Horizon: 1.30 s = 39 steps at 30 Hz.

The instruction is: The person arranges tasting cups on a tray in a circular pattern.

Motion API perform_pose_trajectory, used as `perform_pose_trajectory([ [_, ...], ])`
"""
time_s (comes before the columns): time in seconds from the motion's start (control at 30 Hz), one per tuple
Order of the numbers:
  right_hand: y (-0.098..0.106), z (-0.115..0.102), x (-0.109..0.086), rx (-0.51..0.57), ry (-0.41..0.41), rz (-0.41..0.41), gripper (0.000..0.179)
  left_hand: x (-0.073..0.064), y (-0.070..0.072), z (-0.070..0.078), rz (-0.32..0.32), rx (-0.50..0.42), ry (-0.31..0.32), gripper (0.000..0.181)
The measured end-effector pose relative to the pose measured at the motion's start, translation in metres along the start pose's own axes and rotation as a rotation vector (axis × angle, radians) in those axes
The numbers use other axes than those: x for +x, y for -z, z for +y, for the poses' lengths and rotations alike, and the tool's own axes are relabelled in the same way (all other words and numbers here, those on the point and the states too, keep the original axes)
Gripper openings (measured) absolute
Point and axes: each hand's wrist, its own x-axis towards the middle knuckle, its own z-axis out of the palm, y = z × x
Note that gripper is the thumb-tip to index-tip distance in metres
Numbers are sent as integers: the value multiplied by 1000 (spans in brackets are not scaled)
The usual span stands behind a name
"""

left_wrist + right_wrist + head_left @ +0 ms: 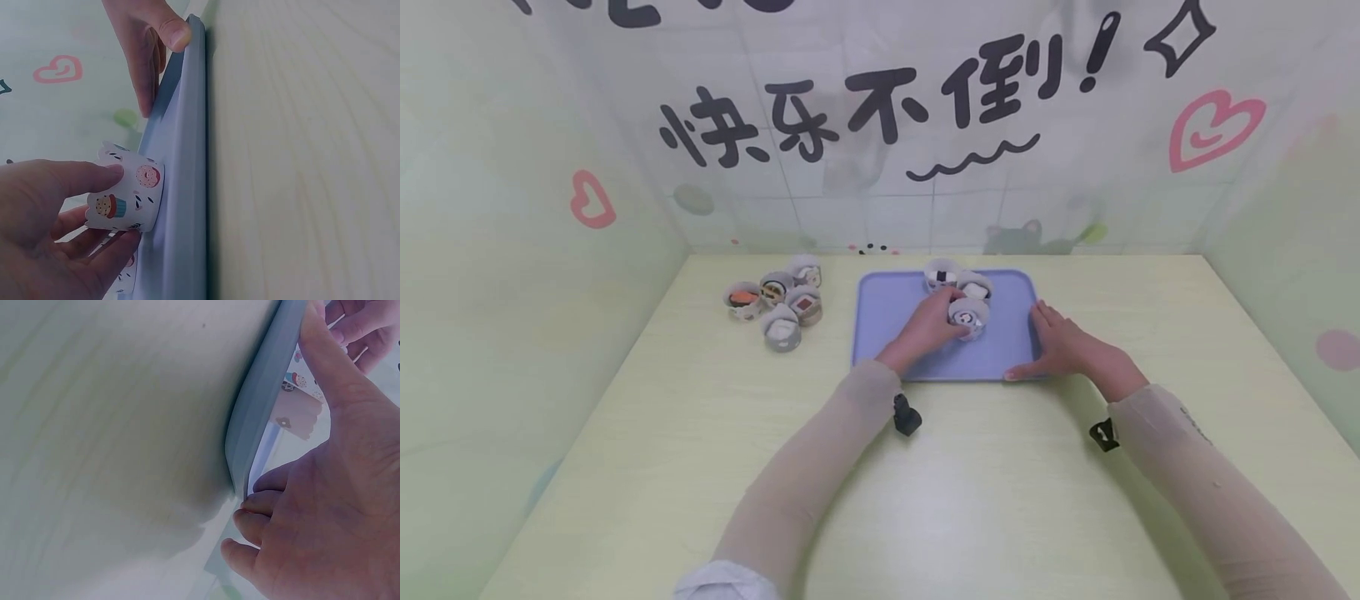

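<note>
My left hand [931, 323] grips a white paper baking cup [128, 194] printed with cupcakes and donuts, thumb on one side and fingers on the other. In the head view, a small round item with a dark swirl sits inside this cup, low over the blue tray [887, 333]. Just behind it on the tray are a cup with a white item [976, 286] and a cup with a black-and-white item [942, 275]. Spanning the tray's front right corner, my right hand [1063, 343] rests its thumb at the front rim and its extended fingers along the right edge.
Left of the tray, several similar cups cluster on the pale wooden table [700, 433], among them a cup with an orange-topped item [744, 298] and a cup with a white item [782, 327]. A printed backdrop [865, 192] rises behind the table and along both sides.
</note>
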Motion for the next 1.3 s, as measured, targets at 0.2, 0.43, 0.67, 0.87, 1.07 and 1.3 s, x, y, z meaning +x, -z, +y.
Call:
perform_pose_trajectory([
  [0.2, -1, 0, 1, -7, 1, 5, 132, -1, -3, 5, 29, 25, -4, 58],
  [0.43, -1, -1, 1, -6, 5, 7, 132, 0, -8, 8, 54, -12, 9, 59],
  [0.67, 1, -2, 0, -15, 10, 2, 133, -2, -7, 8, 60, -45, 12, 60],
  [0.87, 0, -2, 0, -3, 11, 1, 131, -9, 1, 2, 56, -80, 16, 63],
  [1.07, 2, -1, -1, -11, 2, 2, 130, -21, 21, -1, 33, -142, 1, 61],
  [1.3, 2, -3, -2, 14, -5, -14, 131, -39, 53, -10, 49, -152, 1, 58],
])
